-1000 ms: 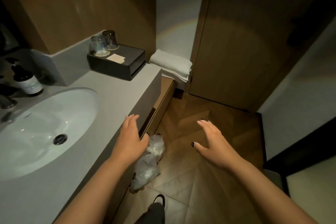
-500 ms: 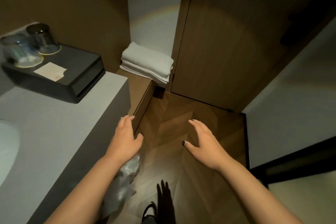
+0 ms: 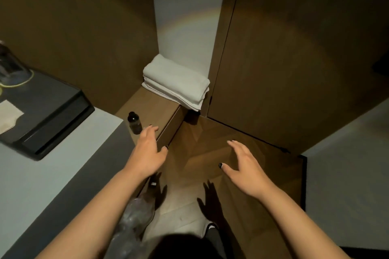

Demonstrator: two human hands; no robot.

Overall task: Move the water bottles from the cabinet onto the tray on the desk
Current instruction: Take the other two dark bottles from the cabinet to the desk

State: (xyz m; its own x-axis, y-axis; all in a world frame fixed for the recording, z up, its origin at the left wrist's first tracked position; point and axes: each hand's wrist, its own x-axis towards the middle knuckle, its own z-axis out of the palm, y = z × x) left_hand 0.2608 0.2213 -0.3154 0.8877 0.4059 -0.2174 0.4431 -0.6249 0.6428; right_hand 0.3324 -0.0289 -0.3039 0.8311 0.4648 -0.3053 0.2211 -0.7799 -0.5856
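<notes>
A small dark bottle (image 3: 134,122) with a black cap stands upright on the low wooden cabinet top (image 3: 154,107), close to the end of the grey counter. My left hand (image 3: 147,151) hovers just right of and in front of the bottle, fingers spread, holding nothing. My right hand (image 3: 245,164) is stretched out over the wooden floor, fingers also spread and empty. A black tray (image 3: 52,111) sits on the grey counter (image 3: 42,174) at the left, with an upturned glass (image 3: 10,69) and a paper card on it.
Folded white towels (image 3: 179,84) lie at the far end of the cabinet top against the wall. A wooden door (image 3: 294,59) stands behind them to the right. A crumpled plastic bag (image 3: 134,214) hangs below my left forearm. The floor is wood herringbone.
The view has swung right and forward: the sink has left the frame and the dark bottle on the cabinet top has come into sight. Both hands stay spread and empty.
</notes>
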